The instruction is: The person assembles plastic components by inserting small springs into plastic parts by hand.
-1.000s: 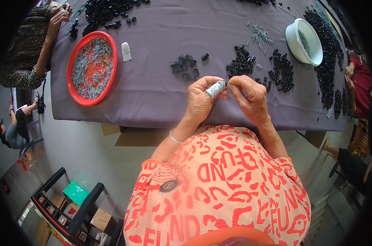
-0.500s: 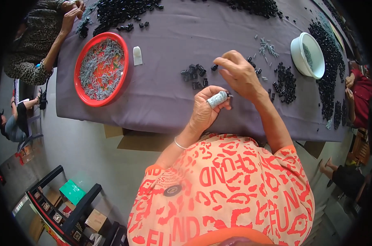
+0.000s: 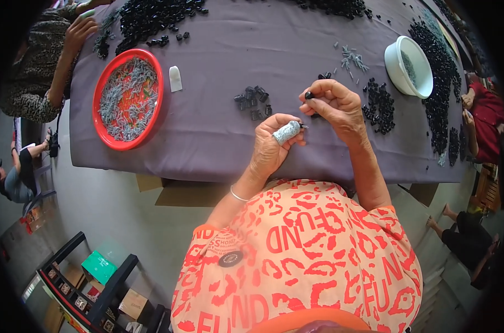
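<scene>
Wears, nearest of all, a peach shirt (image 3: 296, 250) printed in red-orange with large capital letters among blotchy shapes, plus smaller lines of print bunched on the left chest and a round dark badge (image 3: 230, 258) just below, bearing marks too tiny to read. Grips a small dark piece (image 3: 303, 126) with a thin pale tip in the left hand (image 3: 271, 141), fingers curled, one digit covered by a grey-speckled wrap (image 3: 286, 133). Pinches a black rounded piece (image 3: 310, 95) between thumb and forefinger of the right hand (image 3: 341, 108), near the dark piece but apart from it, both above the tabletop (image 3: 218, 161). Faces, past the left hand, a small group of smoky dark pieces (image 3: 253, 100) and, right of the right hand, a looser patch of black pieces (image 3: 379, 108), all too small to show any lettering. Has on the left a red tray (image 3: 98, 119) strewn with thin grey pins, with a white finger-shaped piece (image 3: 175, 79) just beside. Has on the right a white bowl (image 3: 395, 64) with grey bits inside, near some scattered grey pins (image 3: 352, 57). Shows farther off a big black heap (image 3: 152, 19), close to a co-worker's hand (image 3: 79, 33) at the far left.
</scene>
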`<state>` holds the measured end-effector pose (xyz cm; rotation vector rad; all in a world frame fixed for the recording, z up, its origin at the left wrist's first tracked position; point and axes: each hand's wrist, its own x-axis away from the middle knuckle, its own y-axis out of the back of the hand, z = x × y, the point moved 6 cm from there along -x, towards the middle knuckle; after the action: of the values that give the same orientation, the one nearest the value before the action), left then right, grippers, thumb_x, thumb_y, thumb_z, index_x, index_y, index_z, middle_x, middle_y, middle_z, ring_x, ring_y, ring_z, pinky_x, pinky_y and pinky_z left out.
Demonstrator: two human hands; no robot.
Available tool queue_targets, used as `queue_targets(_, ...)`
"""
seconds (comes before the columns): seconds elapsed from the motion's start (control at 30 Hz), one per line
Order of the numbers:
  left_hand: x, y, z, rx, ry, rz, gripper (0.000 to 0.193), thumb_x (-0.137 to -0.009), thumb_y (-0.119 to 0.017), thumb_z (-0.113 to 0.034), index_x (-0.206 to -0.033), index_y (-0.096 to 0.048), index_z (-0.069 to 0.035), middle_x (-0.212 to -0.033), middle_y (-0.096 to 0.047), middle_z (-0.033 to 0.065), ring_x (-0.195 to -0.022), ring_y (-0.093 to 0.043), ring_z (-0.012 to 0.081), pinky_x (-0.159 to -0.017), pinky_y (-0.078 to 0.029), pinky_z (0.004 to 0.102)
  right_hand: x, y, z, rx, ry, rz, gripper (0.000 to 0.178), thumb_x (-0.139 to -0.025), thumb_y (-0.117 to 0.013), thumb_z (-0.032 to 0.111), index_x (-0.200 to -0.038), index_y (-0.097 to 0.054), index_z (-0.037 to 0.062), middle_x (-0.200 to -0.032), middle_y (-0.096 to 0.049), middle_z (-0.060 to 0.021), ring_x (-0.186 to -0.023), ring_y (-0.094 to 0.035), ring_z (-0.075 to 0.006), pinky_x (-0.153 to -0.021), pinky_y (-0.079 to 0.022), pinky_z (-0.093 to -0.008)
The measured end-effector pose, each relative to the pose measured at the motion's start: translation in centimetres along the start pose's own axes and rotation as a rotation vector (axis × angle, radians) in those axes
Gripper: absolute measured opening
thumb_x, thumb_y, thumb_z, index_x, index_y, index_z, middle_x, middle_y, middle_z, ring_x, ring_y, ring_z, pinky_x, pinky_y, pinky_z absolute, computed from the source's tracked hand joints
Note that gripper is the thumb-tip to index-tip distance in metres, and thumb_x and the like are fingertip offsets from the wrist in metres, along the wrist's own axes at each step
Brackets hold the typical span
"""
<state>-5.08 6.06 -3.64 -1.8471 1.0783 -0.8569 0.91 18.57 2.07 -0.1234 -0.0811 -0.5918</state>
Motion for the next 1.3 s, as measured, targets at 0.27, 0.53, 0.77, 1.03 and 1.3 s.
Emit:
queue_targets(0.27,0.1,-0.4,0.2,-0.036,0.015,-0.017,0.013,-0.087,-0.06,-0.008,-0.096,-0.06,0.002,-0.085,-0.065,0.0109,-0.072,-0.064,0.0163,-0.066,-0.054,0.0302,1.9,0.4,-0.6,-0.304,-0.054,-0.103,0.018,-0.084,-0.058,-0.003,-0.102,-0.057,-0.0006,-0.092,-0.065,-0.01,-0.076,-0.065,-0.0131,-0.067,-0.054,-0.0249)
queue_targets(0.53,0.3,0.1,0.6,-0.138,0.025,0.03,0.01,-0.085,-0.06,-0.002,-0.093,-0.058,0.003,-0.081,-0.063,0.0124,-0.07,-0.062,0.018,-0.068,-0.053,0.0328,-2.5,-3.6,0.4,0.973,0.656,-0.061,0.015,-0.073,-0.065,0.006,-0.088,-0.064,0.0068,-0.079,-0.065,-0.0053,-0.077,-0.06,-0.0249,-0.069,-0.05,-0.0353)
queue_targets(0.77,0.0,0.1,0.6,-0.094,0.003,0.053,0.013,-0.086,-0.06,-0.007,-0.095,-0.058,0.003,-0.086,-0.064,0.012,-0.073,-0.062,0.0181,-0.072,-0.053,0.0321,-2.0,-1.1,1.2,0.889,0.703,-0.068,0.014,-0.077,-0.062,0.005,-0.091,-0.064,0.005,-0.087,-0.066,-0.0089,-0.085,-0.06,-0.0258,-0.077,-0.048,-0.0366)
queue_targets(1.03,-2.1,-1.0,0.1,-0.097,-0.026,0.038,0.014,-0.087,-0.058,-0.007,-0.098,-0.059,0.002,-0.09,-0.063,0.0101,-0.085,-0.064,0.0205,-0.086,-0.052,0.0335,1.5,8.9,0.8,1.065,0.363,-0.253,0.018,-0.077,-0.06,0.0,-0.094,-0.063,0.0049,-0.09,-0.06,-0.0083,-0.087,-0.056,-0.0254,-0.079,-0.046,-0.0333)
queue_targets(1.3,-4.3,0.2,-2.4,-0.246,-0.241,-0.101,0.015,-0.085,-0.061,-0.004,-0.098,-0.058,0.002,-0.091,-0.063,0.0091,-0.082,-0.062,0.0164,-0.077,-0.051,0.026,0.8,7.8,-0.4,1.27,0.358,-0.185,0.02,-0.075,-0.06,0.001,-0.095,-0.061,0.0056,-0.089,-0.057,-0.0081,-0.09,-0.055,-0.0275,-0.078,-0.045,-0.0356)
